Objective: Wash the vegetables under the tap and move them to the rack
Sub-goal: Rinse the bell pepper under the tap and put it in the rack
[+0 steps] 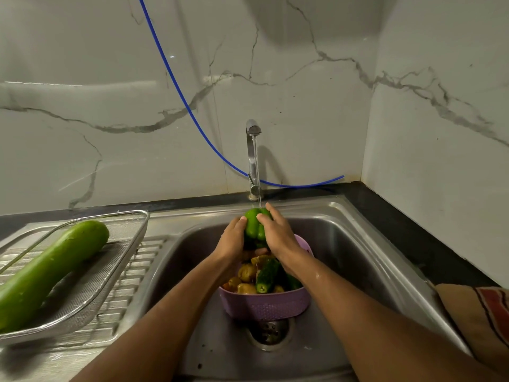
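Rinsing a green capsicum under the running tap, both hands on it.

I have the green capsicum point(254, 226) raised over the sink point(358, 244), right under the tap point(252, 158), so the stream strikes its top and drains into the basin. My left hand point(232, 241) curls round its left side and my right hand point(275, 235) wraps over the right, fingers pressed to the skin, likely to rub and turn it. Below sits the purple basket point(264, 301) with unwashed cucumbers point(265, 275) and potatoes point(246, 272), near enough to reach next. On the left drainboard the wire rack point(118, 260) already carries a bottle gourd point(46, 271); I judge the capsicum goes there next.
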Motion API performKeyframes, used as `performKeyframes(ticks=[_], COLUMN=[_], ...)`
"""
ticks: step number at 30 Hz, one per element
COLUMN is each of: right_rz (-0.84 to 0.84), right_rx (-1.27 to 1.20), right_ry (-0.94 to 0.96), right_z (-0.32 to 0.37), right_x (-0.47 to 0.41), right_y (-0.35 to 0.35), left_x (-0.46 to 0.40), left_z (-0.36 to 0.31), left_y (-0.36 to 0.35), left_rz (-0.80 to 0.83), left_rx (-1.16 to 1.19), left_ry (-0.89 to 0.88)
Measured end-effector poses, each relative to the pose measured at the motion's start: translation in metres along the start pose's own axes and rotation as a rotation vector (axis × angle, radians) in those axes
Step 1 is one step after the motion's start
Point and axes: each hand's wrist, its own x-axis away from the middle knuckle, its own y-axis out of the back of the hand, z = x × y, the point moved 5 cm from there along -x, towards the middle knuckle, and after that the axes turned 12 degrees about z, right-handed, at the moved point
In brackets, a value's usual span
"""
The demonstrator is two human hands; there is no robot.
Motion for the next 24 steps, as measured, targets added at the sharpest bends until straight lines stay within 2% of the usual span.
performKeyframes(ticks=[4,8,11,13,17,24], right_rz=[-0.162,-0.093,-0.075,-0.074,-0.164,-0.242], right_rx=[-0.083,-0.163,-0.168,-0.033,0.359,0.423], right_ry=[-0.064,-0.156,-0.132,-0.073,0.04,0.035], right_z=[0.0,-0.001,-0.001,0.001,0.008,0.013], right_x=[0.004,0.01,0.01,0.01,0.011,0.014], right_y=[0.01,0.001,-0.002,0.005,0.02,0.026], left_x=[-0.003,-0.007,-0.011,-0.014,-0.01,0.002], left_z=[-0.004,0.003,0.008,0.01,0.004,-0.014], left_y=[-0.002,0.016,0.021,0.022,0.021,0.005], left_rz=[0.027,0.022,0.012,0.001,-0.047,-0.093], left_rx=[-0.386,-0.475,-0.399,-0.445,-0.79,-1.305], left_ry=[-0.161,-0.18,-0.116,-0.088,-0.176,-0.399])
